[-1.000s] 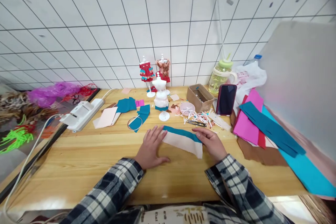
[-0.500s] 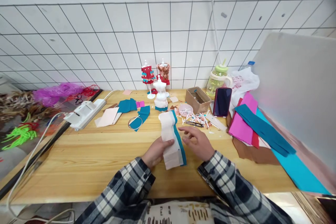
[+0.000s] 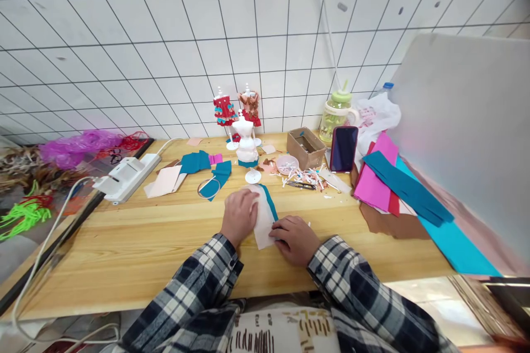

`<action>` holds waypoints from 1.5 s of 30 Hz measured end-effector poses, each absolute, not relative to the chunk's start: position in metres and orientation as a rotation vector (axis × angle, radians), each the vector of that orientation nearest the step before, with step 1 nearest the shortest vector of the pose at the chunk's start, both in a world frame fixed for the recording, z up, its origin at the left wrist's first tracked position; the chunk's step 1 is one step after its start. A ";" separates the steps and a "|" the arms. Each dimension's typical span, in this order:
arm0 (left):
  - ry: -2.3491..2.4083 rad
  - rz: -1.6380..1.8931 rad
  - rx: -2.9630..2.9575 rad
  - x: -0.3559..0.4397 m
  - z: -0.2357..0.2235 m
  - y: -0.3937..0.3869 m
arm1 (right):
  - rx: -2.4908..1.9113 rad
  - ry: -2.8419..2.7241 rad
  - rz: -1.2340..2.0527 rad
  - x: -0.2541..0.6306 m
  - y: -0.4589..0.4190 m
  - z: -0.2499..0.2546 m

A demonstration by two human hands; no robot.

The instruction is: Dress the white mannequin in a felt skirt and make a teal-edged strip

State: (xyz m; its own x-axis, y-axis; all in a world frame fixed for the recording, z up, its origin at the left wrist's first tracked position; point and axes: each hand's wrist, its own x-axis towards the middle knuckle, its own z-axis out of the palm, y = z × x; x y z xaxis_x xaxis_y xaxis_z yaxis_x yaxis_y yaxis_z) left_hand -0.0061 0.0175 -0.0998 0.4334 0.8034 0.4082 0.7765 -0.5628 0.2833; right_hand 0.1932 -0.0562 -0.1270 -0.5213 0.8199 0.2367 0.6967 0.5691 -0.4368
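A pale pink strip with a teal edge (image 3: 262, 231) lies on the wooden table in front of me; whether it is cloth or paper I cannot tell. My left hand (image 3: 239, 217) is closed at its upper left side, fingers bent over the pale part. On the strip's lower right, my right hand (image 3: 295, 240) has its fingers curled and pinching at the teal edge, and its fingertips are partly hidden. Just beyond the strip is the round white base (image 3: 253, 176) of a small stand. Behind it stands a little white dress form (image 3: 247, 140) with teal around its bottom.
Two dressed mini forms (image 3: 224, 111) stand behind. Scraps, a pink dish (image 3: 287, 164), small snips (image 3: 301, 185), a cardboard box (image 3: 306, 148) and a phone (image 3: 343, 149) are at right. Coloured sheets (image 3: 408, 190) lie farther right. Left are teal pieces (image 3: 196, 162), a ring (image 3: 208, 188) and a power strip (image 3: 130, 176).
The strip has gone from being held up in my left hand to lying on the table. My left hand has moved up along it, and my right hand has come down onto its teal edge.
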 end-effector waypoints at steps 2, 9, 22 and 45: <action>1.111 0.520 2.789 -0.005 -0.099 0.016 | -1.224 -2.390 0.402 0.193 -0.057 -0.128; 1.289 0.262 2.693 -0.005 -0.113 0.038 | -1.222 -2.325 0.445 0.196 -0.058 -0.130; 1.284 0.329 2.631 -0.016 -0.129 0.039 | -1.219 -2.230 0.503 0.194 -0.057 -0.133; 1.084 0.701 2.512 -0.032 -0.115 0.021 | -1.134 -2.230 0.481 0.198 -0.057 -0.138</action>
